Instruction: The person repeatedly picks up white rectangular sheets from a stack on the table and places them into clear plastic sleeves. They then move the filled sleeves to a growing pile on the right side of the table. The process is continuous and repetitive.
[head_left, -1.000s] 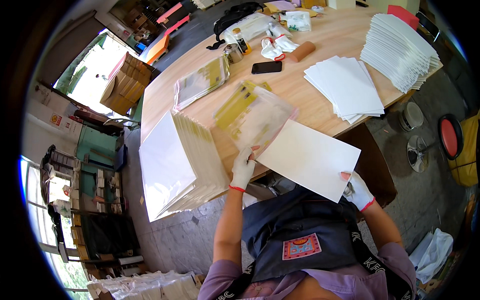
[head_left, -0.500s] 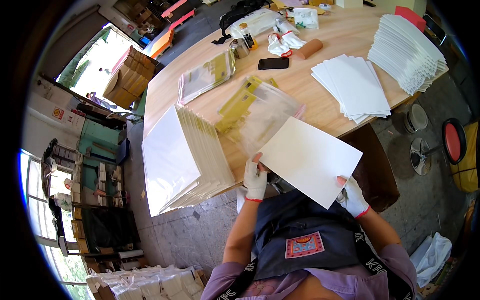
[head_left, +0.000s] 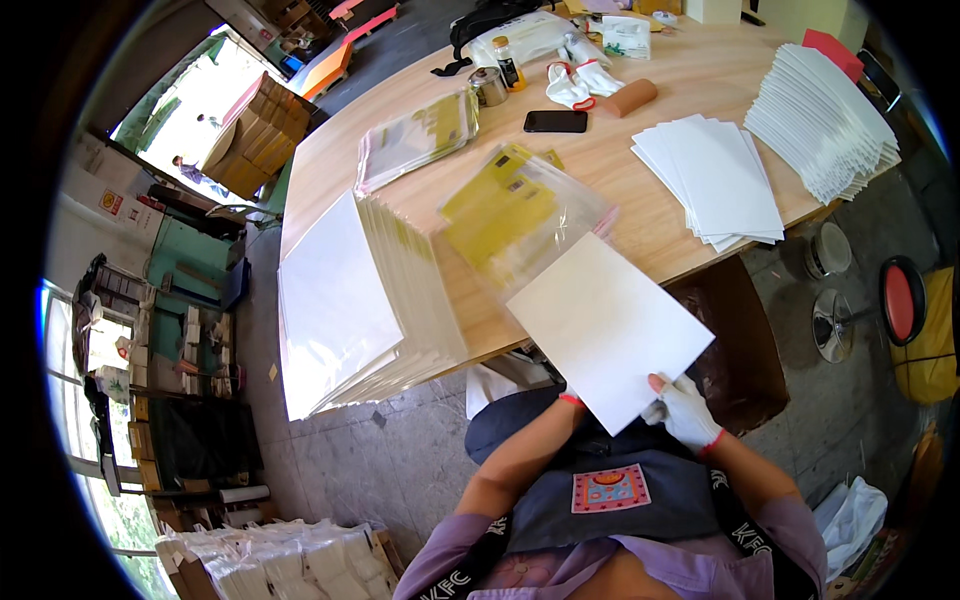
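Note:
A white rectangular board (head_left: 612, 332) is held tilted in front of me, over the table's near edge. My right hand (head_left: 686, 412), in a white fingertip-free glove, grips its lower right edge, with the thumb on top. My left hand (head_left: 572, 397) is under the board; only its red glove cuff shows, and its fingers are hidden. Just beyond the board lie clear plastic sleeves (head_left: 535, 215) with yellow-green printed parts. On the left stands a tall stack of white boards in clear sleeves (head_left: 340, 300).
On the wooden table (head_left: 400, 135) are more plastic sleeves (head_left: 425, 140), a black phone (head_left: 556, 121), white gloves (head_left: 570, 86), a bottle (head_left: 508, 66) and a brown roll (head_left: 630, 98). White boards (head_left: 715, 180) and a taller pile (head_left: 820, 125) lie right. A cardboard box (head_left: 740, 340) stands below.
My left hand has left the board's left corner and moved beneath it. The board has shifted slightly down and left, with my right hand still gripping it.

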